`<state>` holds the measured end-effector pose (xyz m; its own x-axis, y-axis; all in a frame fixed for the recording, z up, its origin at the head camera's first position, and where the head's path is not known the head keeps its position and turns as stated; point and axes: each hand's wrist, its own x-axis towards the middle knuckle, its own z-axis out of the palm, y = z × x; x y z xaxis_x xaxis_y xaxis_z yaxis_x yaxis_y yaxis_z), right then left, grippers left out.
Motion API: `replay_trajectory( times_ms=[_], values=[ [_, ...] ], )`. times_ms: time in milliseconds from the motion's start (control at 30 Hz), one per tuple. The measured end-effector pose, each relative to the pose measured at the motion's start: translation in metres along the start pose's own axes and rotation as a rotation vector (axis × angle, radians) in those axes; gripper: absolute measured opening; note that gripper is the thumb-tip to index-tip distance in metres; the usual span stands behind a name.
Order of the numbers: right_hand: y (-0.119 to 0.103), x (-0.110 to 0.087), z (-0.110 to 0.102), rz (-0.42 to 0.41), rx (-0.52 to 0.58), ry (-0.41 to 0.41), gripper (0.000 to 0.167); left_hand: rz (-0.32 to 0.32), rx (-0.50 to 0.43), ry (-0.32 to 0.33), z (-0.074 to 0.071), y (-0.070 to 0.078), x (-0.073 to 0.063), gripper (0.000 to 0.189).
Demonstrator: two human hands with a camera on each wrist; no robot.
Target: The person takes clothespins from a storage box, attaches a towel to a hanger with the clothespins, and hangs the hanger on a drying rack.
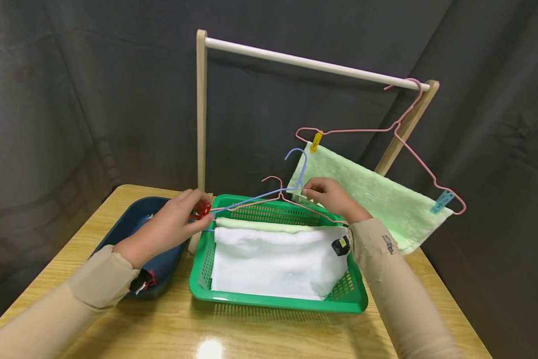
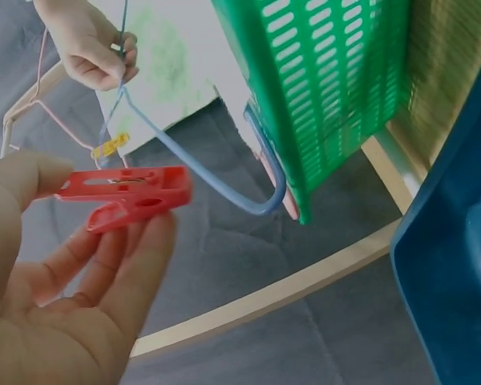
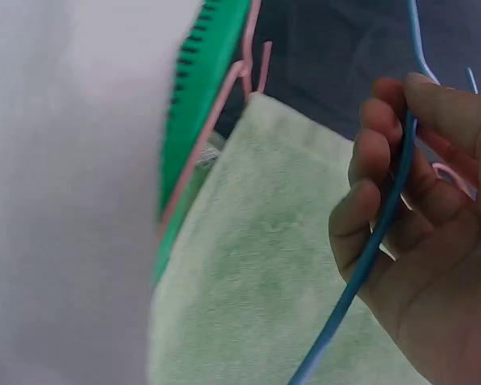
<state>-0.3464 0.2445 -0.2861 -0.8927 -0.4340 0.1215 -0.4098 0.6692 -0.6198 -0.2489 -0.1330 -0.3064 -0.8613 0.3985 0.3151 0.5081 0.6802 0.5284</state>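
Note:
My left hand [image 1: 172, 227] pinches a red clothespin [image 2: 132, 192] between thumb and fingers, beside the left end of a blue hanger [image 1: 251, 200]. Its jaws point toward the hanger wire. My right hand [image 1: 329, 197] grips that hanger near its neck, fingers curled around the wire [image 3: 369, 261]. A white towel [image 1: 273, 264] hangs below, in front of the green basket's inside; a bit of blue wire shows at its top left corner. Behind it are a pink hanger [image 1: 280, 194] and a folded pale green towel [image 1: 260, 226].
The green basket [image 1: 278, 302] stands on the wooden table [image 1: 170, 329]. A dark blue tub [image 1: 163, 264] is at its left. Behind rises a rack with a white rail [image 1: 296, 60]; a pink hanger [image 1: 363, 130] there carries a green towel [image 1: 363, 184] with yellow and blue clothespins.

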Motion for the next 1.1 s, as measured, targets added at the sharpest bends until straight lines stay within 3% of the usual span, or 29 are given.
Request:
replay_trajectory(
  times_ms=[167, 300, 533, 767, 1100],
  values=[
    [-0.009, -0.011, -0.015, -0.001, 0.087, -0.036, 0.017, 0.037, -0.082, 0.012, 0.005, -0.003, -0.002, 0.027],
    [-0.018, -0.02, -0.027, 0.001, 0.096, -0.046, 0.017, 0.062, -0.121, 0.025, 0.009, -0.001, -0.005, 0.027],
    [-0.034, -0.03, -0.038, -0.068, 0.091, -0.021, 0.015, 0.09, -0.13, 0.072, 0.015, 0.002, -0.006, 0.027],
    [-0.045, -0.041, -0.046, -0.07, 0.144, 0.098, 0.017, 0.118, -0.17, 0.138, 0.012, 0.002, -0.007, 0.028],
    [-0.049, -0.058, -0.056, -0.083, 0.261, 0.287, 0.01, 0.22, -0.216, 0.261, -0.002, 0.01, -0.006, 0.03]
  ],
)
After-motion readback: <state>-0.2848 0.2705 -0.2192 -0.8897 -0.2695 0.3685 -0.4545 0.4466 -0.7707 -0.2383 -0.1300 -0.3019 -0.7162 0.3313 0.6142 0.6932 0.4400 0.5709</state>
